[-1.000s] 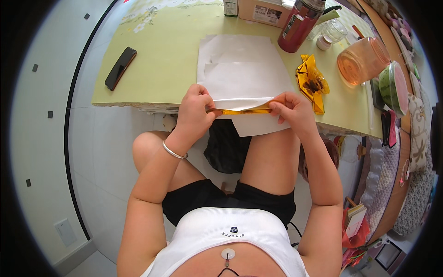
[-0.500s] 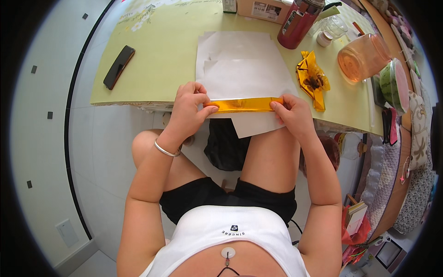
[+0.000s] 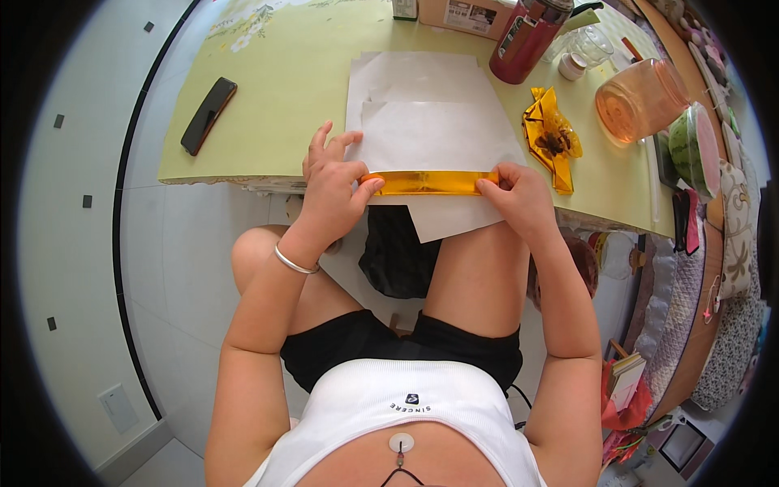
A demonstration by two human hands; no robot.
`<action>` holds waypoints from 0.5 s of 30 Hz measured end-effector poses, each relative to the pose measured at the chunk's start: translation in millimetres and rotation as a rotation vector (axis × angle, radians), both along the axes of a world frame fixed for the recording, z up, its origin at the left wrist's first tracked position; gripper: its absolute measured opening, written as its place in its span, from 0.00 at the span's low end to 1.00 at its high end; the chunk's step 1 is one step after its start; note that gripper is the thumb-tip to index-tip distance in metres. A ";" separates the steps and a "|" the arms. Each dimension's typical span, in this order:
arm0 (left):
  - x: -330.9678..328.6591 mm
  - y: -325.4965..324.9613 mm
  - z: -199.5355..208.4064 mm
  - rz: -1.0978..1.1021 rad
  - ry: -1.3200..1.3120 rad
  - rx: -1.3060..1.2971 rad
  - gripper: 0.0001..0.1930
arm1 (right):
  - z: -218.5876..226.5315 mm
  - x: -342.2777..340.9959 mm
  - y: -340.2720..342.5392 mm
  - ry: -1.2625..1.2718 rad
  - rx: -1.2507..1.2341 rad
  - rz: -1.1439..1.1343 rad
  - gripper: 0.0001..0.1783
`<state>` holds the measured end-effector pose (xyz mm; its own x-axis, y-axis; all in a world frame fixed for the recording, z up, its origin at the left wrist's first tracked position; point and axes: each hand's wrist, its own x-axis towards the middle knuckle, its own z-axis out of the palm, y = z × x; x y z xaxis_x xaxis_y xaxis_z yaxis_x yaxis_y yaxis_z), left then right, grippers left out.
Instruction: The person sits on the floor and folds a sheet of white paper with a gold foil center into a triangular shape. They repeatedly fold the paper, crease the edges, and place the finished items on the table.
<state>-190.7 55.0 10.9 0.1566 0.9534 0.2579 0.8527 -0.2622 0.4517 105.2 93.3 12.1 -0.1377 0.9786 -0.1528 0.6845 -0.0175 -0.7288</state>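
A shiny gold foil strip [image 3: 430, 183] stretches flat between my two hands over the near edge of the white paper sheets [image 3: 430, 138]. My left hand [image 3: 334, 174] pinches its left end between thumb and index finger, the other fingers raised and spread. At the right end, my right hand [image 3: 513, 195] pinches the strip between thumb and curled fingers. Part of the paper hangs past the table edge above my lap. To the right of the sheets lies a crumpled piece of gold foil [image 3: 552, 138], with something dark in its folds.
A black phone-like object [image 3: 208, 116] lies on the green-covered table [image 3: 268, 105] at left. A red thermos [image 3: 527, 40], a cardboard box [image 3: 462, 16], a small white-lidded jar [image 3: 572, 66], an orange-tinted jar [image 3: 637, 101] and a cut watermelon [image 3: 690, 150] stand at back and right.
The middle and outer fingers of my left hand have lifted and spread, while its thumb and index finger stay on the strip. My right hand has barely moved.
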 end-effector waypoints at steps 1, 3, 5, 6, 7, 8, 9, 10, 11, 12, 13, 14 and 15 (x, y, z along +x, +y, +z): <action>0.0 0.5 -1.1 -0.004 0.006 0.004 0.10 | 0.0 0.1 0.0 -0.003 -0.004 -0.002 0.14; -1.1 1.9 -4.0 -0.011 0.019 0.012 0.10 | 0.7 -0.1 -0.4 -0.037 0.012 -0.006 0.13; -1.8 2.9 -5.1 -0.018 0.005 0.021 0.10 | 2.0 0.0 -0.8 -0.055 0.016 -0.003 0.13; -2.2 3.4 -5.4 -0.021 -0.001 0.026 0.11 | 2.5 0.1 -0.9 -0.056 0.012 0.002 0.13; -2.3 3.9 -5.5 -0.023 -0.005 0.029 0.11 | 3.1 0.2 -0.9 -0.057 0.007 0.007 0.13; -2.4 4.3 -5.4 -0.024 -0.009 0.033 0.11 | 4.7 0.2 -1.1 -0.066 0.001 0.010 0.13; -2.5 4.8 -5.4 -0.025 -0.013 0.037 0.11 | 6.8 0.0 -1.2 -0.075 -0.005 0.014 0.13; -2.7 5.2 -5.4 -0.024 -0.007 0.040 0.11 | 7.7 -0.2 -1.5 -0.085 -0.011 0.018 0.13; -3.0 5.6 -5.5 -0.023 -0.002 0.043 0.11 | 7.4 -0.5 -1.9 -0.074 -0.014 0.005 0.13; -3.1 6.1 -5.5 -0.022 0.003 0.046 0.11 | 7.2 -0.9 -2.5 -0.064 -0.016 -0.009 0.13; -3.2 6.4 -5.5 -0.023 0.009 0.048 0.11 | 6.9 -1.2 -3.0 -0.054 -0.018 -0.023 0.13; -3.4 6.7 -5.5 -0.024 0.014 0.050 0.11 | 6.7 -1.4 -3.4 -0.072 0.002 -0.012 0.13; -3.4 7.0 -5.3 -0.026 0.020 0.052 0.11 | 6.4 -1.6 -3.7 -0.089 0.021 -0.002 0.13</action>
